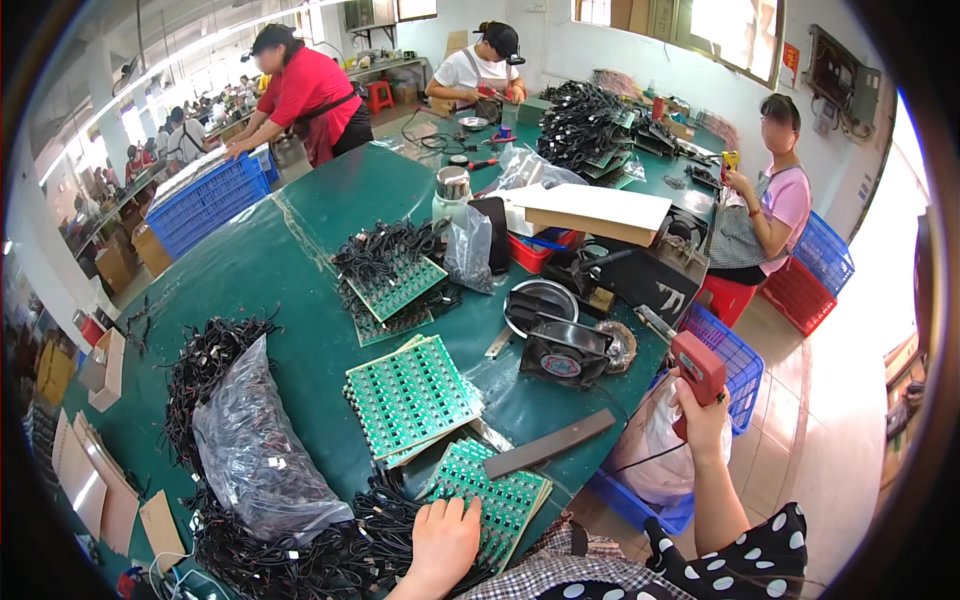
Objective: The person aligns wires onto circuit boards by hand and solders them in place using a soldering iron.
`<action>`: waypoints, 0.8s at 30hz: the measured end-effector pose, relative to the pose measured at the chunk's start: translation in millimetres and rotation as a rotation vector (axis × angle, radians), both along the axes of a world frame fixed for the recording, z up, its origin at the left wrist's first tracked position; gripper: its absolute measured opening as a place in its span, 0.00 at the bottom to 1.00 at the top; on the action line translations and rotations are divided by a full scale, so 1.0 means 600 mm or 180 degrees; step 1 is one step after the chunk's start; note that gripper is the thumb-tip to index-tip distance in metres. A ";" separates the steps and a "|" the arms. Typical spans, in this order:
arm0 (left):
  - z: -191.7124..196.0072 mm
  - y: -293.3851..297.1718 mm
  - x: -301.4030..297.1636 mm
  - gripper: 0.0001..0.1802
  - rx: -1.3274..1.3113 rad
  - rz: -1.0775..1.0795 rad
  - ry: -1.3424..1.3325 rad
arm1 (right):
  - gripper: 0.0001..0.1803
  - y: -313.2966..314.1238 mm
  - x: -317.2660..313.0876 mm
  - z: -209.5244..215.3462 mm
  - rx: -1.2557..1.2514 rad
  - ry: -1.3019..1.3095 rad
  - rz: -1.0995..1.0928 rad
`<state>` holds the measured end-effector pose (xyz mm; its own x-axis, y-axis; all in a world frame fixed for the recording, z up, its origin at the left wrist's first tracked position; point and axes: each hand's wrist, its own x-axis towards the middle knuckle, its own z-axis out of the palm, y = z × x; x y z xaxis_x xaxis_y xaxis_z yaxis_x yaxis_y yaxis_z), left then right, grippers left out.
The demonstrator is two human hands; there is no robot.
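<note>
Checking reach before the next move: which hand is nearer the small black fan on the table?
Right. The right hand, gripping a red tool, is just right of the black fan. The left hand rests on a green circuit board panel, lower left of the fan.

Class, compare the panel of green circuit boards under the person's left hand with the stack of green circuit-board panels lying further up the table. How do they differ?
The near panel lies at the table's edge, pressed under the left hand; the further stack lies untouched towards the middle. A dark flat bar lies by the near panel's upper end; nothing rests on the stack. The stack's panels are fanned out; the near pile looks thinner. Both are green grids of small boards on the green table.
</note>
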<state>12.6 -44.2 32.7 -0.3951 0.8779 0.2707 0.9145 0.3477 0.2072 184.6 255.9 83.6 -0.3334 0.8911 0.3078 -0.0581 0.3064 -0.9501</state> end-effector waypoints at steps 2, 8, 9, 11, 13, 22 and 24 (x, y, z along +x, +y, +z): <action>0.000 0.001 0.000 0.14 0.0016 -0.0010 -0.0013 | 0.18 -0.003 0.004 0.007 0.0036 0.0029 0.0004; 0.000 0.000 0.001 0.14 0.0063 0.0012 0.0011 | 0.18 -0.009 0.016 0.016 0.0140 -0.0148 0.0015; 0.000 0.001 0.001 0.14 0.0060 0.0002 0.0014 | 0.18 -0.010 0.019 0.014 0.0146 -0.0167 -0.0011; 0.001 0.001 0.002 0.14 0.0059 -0.0005 0.0020 | 0.18 -0.010 0.022 0.010 0.0153 -0.0183 -0.0034; 0.002 0.000 0.003 0.14 0.0033 0.0014 0.0022 | 0.18 -0.010 0.023 0.008 0.0169 -0.0180 -0.0036; 0.004 0.002 0.000 0.14 0.0056 0.0026 0.0001 | 0.18 -0.006 0.026 0.009 0.0193 -0.0223 -0.0031; 0.015 0.003 0.005 0.14 0.0038 0.0026 -0.0038 | 0.19 -0.006 0.029 0.010 0.0142 -0.0253 -0.0047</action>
